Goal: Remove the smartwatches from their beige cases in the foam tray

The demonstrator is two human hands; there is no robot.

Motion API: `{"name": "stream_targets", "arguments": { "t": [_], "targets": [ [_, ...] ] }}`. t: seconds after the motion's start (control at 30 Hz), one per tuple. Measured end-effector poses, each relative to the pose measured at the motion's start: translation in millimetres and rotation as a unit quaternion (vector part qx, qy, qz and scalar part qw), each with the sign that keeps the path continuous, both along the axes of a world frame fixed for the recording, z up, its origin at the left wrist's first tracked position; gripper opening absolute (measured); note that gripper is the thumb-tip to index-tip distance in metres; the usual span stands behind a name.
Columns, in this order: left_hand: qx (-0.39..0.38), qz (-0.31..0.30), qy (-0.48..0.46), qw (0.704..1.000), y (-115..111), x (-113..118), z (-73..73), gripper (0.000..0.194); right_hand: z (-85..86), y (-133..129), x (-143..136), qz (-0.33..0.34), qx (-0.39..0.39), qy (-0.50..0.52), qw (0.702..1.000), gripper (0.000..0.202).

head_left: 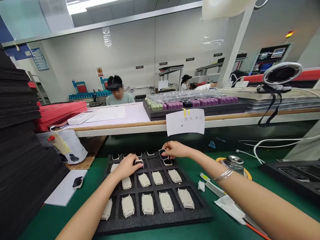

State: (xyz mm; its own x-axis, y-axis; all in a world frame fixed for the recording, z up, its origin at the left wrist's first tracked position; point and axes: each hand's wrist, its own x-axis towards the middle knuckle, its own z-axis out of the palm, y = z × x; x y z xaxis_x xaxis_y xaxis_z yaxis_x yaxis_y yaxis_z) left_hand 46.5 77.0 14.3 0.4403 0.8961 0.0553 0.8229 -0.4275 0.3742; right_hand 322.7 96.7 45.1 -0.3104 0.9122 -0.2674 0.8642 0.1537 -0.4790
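Note:
A black foam tray (160,220) with rows of compartments lies on the green mat before me. White watch cases (147,204) sit in its nearer rows, backs upward. Over the second row from the far side, my left hand (128,166) has its fingers closed on a smartwatch (139,162) with a dark screen. At the tray's far right, my right hand (172,149) pinches another smartwatch (163,154), its dark screen showing. That one is just above a further dark-screened watch (167,162) in a compartment. More dark-screened watches line the far row, partly hidden by my left hand.
Left of the tray, one watch (77,182) lies on a white sheet (65,190), beside tall stacked black foam (18,143). To the right are a metal-topped dispenser (235,163), a brush and a white cloth (231,208). A shelf (140,128) crosses ahead; a person (120,96) sits beyond.

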Motion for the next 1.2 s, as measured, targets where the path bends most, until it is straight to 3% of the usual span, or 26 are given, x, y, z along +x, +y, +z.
{"name": "stream_targets", "arguments": {
  "t": [0.1,0.23,0.4,0.6,0.73,0.87,0.97,1.07,1.13,1.17,1.2],
  "targets": [
    [-0.013,0.008,-0.009,1.0,10.2,-20.1,8.7,0.03,-4.6,-4.5,11.9,-0.002,-0.02,-0.015,1.0,0.028],
    [0.016,0.113,0.005,0.993,40.4,-59.3,20.4,0.033,-10.8,-10.0,12.3,0.012,0.002,-0.031,0.999,0.027],
    [-0.01,0.153,0.039,0.987,63.8,-86.6,17.4,0.033,-13.8,-11.2,11.0,0.026,0.031,-0.03,0.999,0.028],
    [-0.023,0.148,0.005,0.989,54.9,-82.8,15.8,0.033,-24.3,-18.8,11.6,-0.006,0.089,0.021,0.996,0.029],
    [-0.016,0.143,-0.067,0.987,39.0,-70.8,32.2,0.026,-33.9,-28.2,7.4,-0.053,0.116,0.099,0.987,0.029],
    [0.018,0.146,-0.222,0.964,-2.7,-37.7,52.6,0.036,-32.7,-46.4,-7.1,-0.109,0.161,0.211,0.958,0.028],
    [-0.014,0.14,-0.353,0.925,-51.4,-6.5,63.0,0.048,-17.4,-72.0,-26.5,-0.11,0.179,0.324,0.922,0.031],
    [-0.099,0.129,-0.444,0.881,-96.1,18.7,66.1,0.043,6.5,-106.4,-46.3,-0.055,0.159,0.44,0.882,0.038],
    [-0.27,0.138,-0.633,0.713,-115.4,30.7,63.6,0.024,21.0,-129.1,-55.8,-0.025,0.148,0.491,0.858,0.042],
    [-0.321,0.149,-0.673,0.649,-121.6,35.4,61.3,0.017,26.2,-139.0,-59.2,-0.012,0.141,0.511,0.848,0.042],
    [-0.349,0.16,-0.693,0.611,-125.9,39.3,58.7,0.01,29.8,-147.2,-61.8,-0.001,0.135,0.531,0.836,0.039]
  ]
}}
